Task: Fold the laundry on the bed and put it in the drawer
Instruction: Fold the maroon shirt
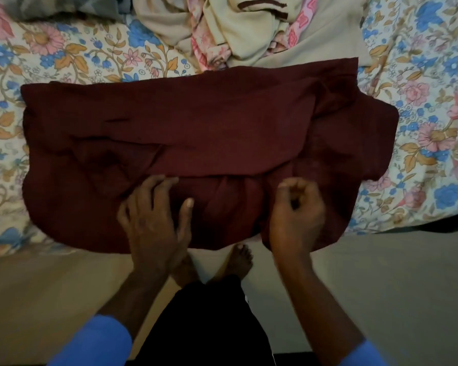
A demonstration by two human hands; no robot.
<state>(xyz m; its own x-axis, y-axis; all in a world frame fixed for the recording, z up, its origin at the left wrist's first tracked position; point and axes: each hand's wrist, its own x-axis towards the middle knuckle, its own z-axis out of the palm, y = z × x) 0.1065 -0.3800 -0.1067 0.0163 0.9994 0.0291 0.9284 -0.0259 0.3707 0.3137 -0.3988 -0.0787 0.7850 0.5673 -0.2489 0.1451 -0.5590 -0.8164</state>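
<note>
nearest, two bright blue sleeves (95, 342) flank black trousers (209, 326), and bare feet (238, 260) stand on the pale beige floor (381, 286) at the bed's edge. the left hand (154, 212) lies flat on the near part of a wide dark maroon woven cloth (209, 122), fingers spread and straight, pressing without grasping. the right hand (296, 215) is just beside it over the same cloth, fingers curled in; it is blurred, so whether it pinches fabric cannot be told. the cloth lies sideways on the flower-printed bedsheet (64, 54), its near edge overhanging. beyond, touching its far edge, is a crumpled heap of beige garments (238, 30) tangled with pink patterned fabric (204, 46).
</note>
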